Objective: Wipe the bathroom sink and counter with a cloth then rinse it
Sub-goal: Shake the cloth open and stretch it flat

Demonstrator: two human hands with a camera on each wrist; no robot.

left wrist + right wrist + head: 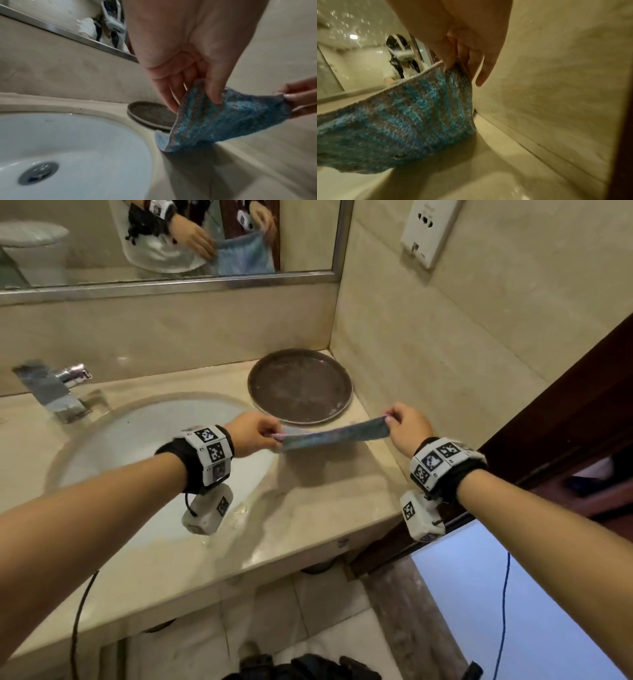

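A blue, fuzzy rectangular cloth [334, 435] hangs stretched between both hands at the centre right of the head view, above the beige marble desk [318, 508]. The left hand [251, 433] pinches one end between thumb and fingertips; the right hand [409, 428] pinches the other end the same way. In the left wrist view the cloth's lower fold droops to the desk surface. The white oval sink basin [137, 436] lies at the centre left, just beside the cloth. A chrome faucet [56, 392] stands at the left. A dark round metal tray [299, 386] sits behind the cloth, near the corner. A mirror [171, 241] fills the upper left.
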